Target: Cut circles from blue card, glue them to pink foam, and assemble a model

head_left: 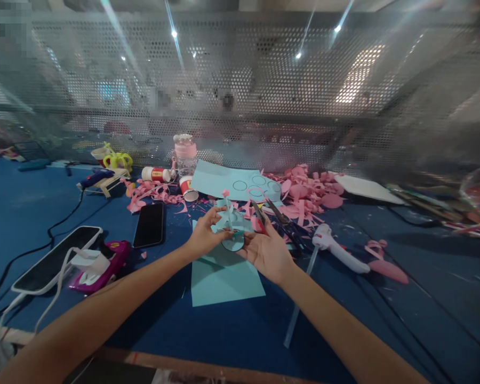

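Left hand pinches stick | right hand grips disc | circles beyond remain uncut

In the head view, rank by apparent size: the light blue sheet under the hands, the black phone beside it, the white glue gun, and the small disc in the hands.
1. light blue sheet
2. white glue gun and black phone: look alike, not ranked
3. small disc, held by left hand and right hand
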`<act>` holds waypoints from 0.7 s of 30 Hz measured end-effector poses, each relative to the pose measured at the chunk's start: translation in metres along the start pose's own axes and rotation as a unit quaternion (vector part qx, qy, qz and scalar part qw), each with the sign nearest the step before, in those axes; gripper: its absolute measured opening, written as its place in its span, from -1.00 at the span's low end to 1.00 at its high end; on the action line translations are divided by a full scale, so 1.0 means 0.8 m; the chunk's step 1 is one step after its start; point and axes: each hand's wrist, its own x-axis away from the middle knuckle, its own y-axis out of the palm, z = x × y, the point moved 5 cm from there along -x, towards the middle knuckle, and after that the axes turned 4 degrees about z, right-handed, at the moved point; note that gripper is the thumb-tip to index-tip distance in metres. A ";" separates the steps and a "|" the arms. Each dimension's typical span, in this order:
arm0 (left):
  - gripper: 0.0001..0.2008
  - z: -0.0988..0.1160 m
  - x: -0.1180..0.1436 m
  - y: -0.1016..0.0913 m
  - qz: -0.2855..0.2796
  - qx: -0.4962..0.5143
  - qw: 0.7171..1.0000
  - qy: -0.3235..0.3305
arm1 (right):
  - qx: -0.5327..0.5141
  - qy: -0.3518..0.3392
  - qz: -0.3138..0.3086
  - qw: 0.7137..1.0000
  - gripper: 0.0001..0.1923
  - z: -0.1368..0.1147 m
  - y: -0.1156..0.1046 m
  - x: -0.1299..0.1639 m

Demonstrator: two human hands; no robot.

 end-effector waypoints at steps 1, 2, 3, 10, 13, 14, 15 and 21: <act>-0.43 0.000 0.000 0.000 -0.005 -0.004 1.000 0.003 | -0.003 -0.001 0.000 1.000 -0.32 0.000 -0.001 0.000; -0.43 -0.001 0.000 0.001 -0.007 -0.008 1.000 0.006 | -0.005 -0.002 0.003 1.000 -0.32 0.000 -0.001 0.000; -0.44 -0.001 0.000 0.001 -0.007 -0.011 1.000 0.010 | -0.006 -0.002 0.008 1.000 -0.32 0.000 -0.002 0.000; -0.45 -0.007 0.000 0.002 -0.012 -0.016 1.000 0.010 | -0.021 -0.004 0.032 0.999 -0.35 0.001 -0.004 0.001; -0.45 -0.009 0.001 0.003 -0.015 -0.006 1.000 0.012 | -0.024 -0.007 0.035 0.999 -0.35 0.001 -0.007 0.000; -0.46 -0.009 0.001 0.003 -0.014 -0.004 1.000 0.011 | -0.023 -0.007 0.029 0.999 -0.35 0.001 -0.007 0.000; -0.47 -0.009 0.001 0.004 -0.015 -0.004 1.000 0.010 | -0.022 -0.007 0.022 1.000 -0.34 0.001 -0.007 0.000; -0.50 -0.008 0.002 0.005 -0.021 -0.020 1.000 0.008 | -0.030 0.001 0.011 0.999 -0.33 0.003 -0.012 -0.002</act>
